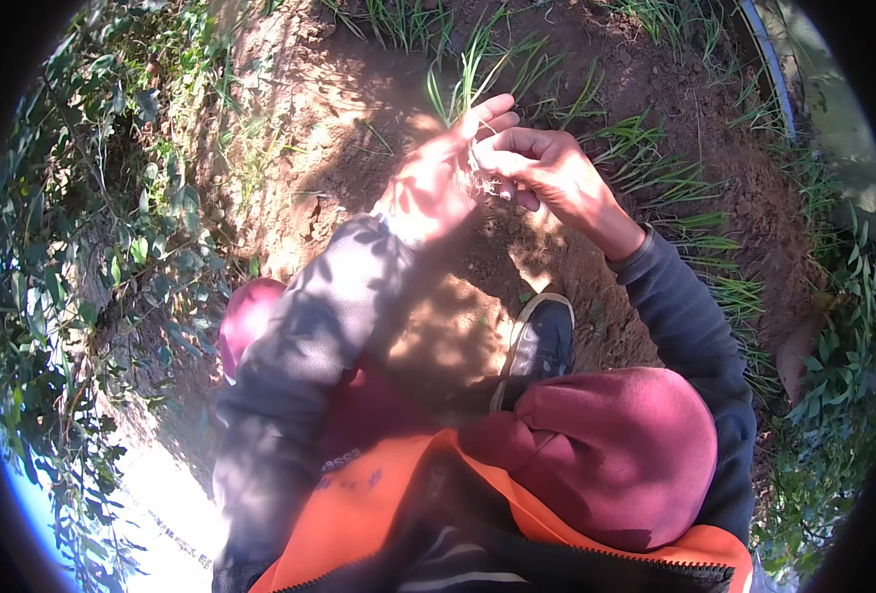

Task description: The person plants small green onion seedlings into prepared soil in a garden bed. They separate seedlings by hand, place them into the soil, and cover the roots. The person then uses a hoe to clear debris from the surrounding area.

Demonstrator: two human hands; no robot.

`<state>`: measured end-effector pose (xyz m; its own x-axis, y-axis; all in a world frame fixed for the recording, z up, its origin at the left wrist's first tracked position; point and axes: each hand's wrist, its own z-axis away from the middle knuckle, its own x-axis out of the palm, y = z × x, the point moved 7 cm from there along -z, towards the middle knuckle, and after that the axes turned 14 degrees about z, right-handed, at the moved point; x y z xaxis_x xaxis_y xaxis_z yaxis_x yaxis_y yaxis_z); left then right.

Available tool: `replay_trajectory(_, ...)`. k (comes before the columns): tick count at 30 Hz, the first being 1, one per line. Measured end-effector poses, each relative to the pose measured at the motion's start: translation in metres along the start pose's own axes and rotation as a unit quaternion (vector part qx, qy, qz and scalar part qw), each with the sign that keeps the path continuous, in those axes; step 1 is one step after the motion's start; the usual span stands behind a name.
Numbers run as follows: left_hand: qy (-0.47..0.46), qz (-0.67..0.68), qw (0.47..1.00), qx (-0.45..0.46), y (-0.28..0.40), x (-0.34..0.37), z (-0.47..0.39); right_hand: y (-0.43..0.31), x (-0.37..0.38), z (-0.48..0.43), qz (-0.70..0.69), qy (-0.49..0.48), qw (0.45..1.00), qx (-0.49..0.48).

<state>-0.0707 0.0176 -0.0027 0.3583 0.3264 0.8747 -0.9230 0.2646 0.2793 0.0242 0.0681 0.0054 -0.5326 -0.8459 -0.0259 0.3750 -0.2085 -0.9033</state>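
My left hand (434,178) is held palm up over the soil, cradling a small bunch of green grass-like seedlings (470,74). Their narrow leaves rise beyond the hand, while pale stringy roots (486,183) hang out on the near side of the palm. From the right, my right hand (560,167) meets it, with thumb and forefinger pinched on the pale lower stems. Strong sunlight washes out part of the left palm, so the exact grip of its fingers is hard to see.
Rows of similar green seedlings (686,178) grow in the brown soil (734,148) to the right and ahead. A leafy bush (112,222) stands at left, more foliage (823,445) at lower right. A pale curved edge (770,67) runs at upper right. My dark shoe (542,337) rests on the ground.
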Motion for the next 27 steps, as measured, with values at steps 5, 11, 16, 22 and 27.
replay_trajectory(5,-0.048,0.005,0.998,-0.033,-0.010,-0.002,-0.002,0.010,0.003,-0.002,-0.043,-0.011,0.999,0.014)
replay_trajectory(11,-0.026,-0.094,0.995,0.024,-0.011,-0.015,-0.005,0.012,-0.010,0.007,-0.008,0.021,1.000,0.020)
replay_trajectory(16,0.034,-0.343,0.938,0.034,0.001,-0.008,0.000,0.009,-0.015,0.010,0.004,0.090,0.996,0.001)
replay_trajectory(22,0.073,-0.031,0.993,0.083,-0.003,-0.020,-0.006,-0.002,-0.002,0.015,0.034,0.096,0.991,-0.088)
replay_trajectory(27,0.036,0.037,0.999,0.016,-0.016,-0.036,-0.010,-0.008,0.014,0.007,0.100,0.104,0.982,-0.124)
